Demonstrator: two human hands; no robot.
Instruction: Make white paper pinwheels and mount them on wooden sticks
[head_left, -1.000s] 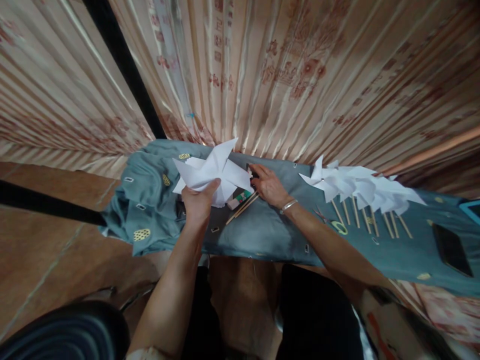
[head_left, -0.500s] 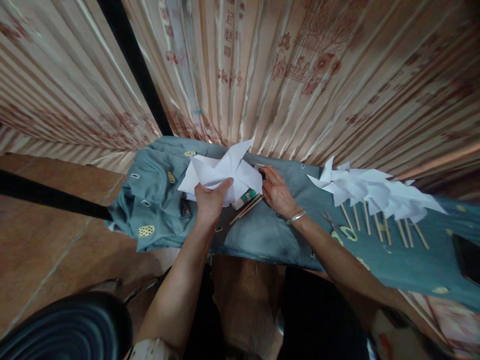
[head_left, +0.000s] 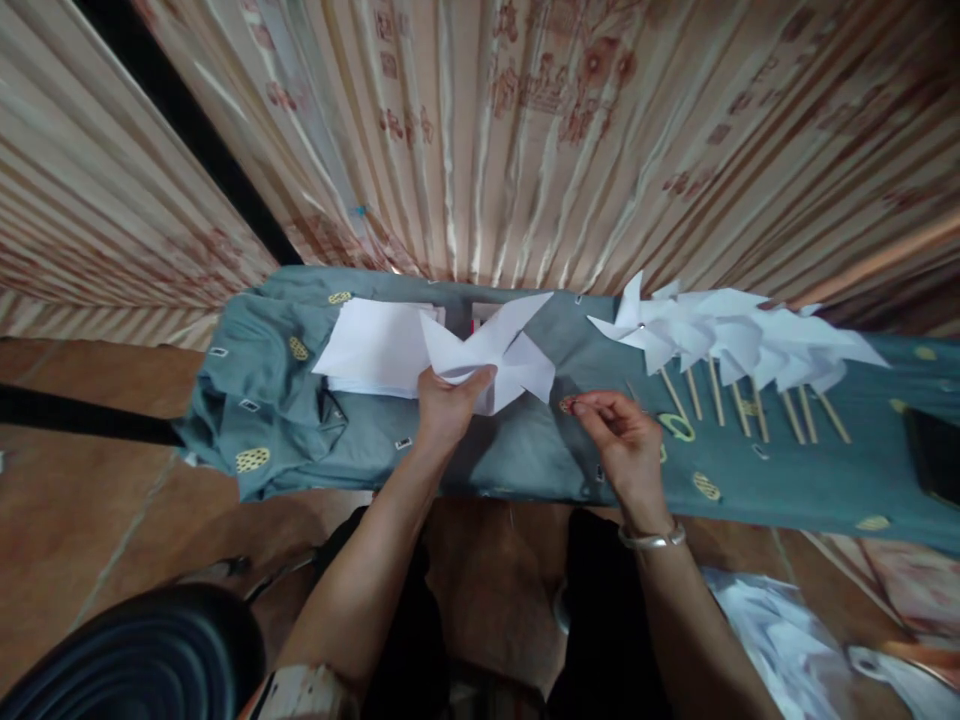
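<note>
My left hand [head_left: 448,405] grips a white paper pinwheel [head_left: 517,365] near its centre, thumb on top, with the folded blades fanned out above the cloth. Thumb and fingertips of my right hand [head_left: 621,430] are pinched together to the right of the pinwheel, apart from it. Something small and reddish shows at the fingertips, too small to name. Left of the pinwheel lies a stack of white paper [head_left: 379,345]. Part of a small box [head_left: 484,312] shows behind the blades. Scissors with green handles [head_left: 677,428] lie partly hidden behind my right hand.
Several finished pinwheels on sticks [head_left: 739,330] overlap at the right of the cloth-covered table [head_left: 510,460]. A dark phone-like object [head_left: 932,450] lies at the far right. A pleated curtain [head_left: 480,150] hangs behind. A black stool [head_left: 142,650] stands at lower left.
My left hand has moved the pinwheel right, off the paper stack. My right hand has come away from the small box towards me and to the right, fingertips now pinched. The view has shifted.
</note>
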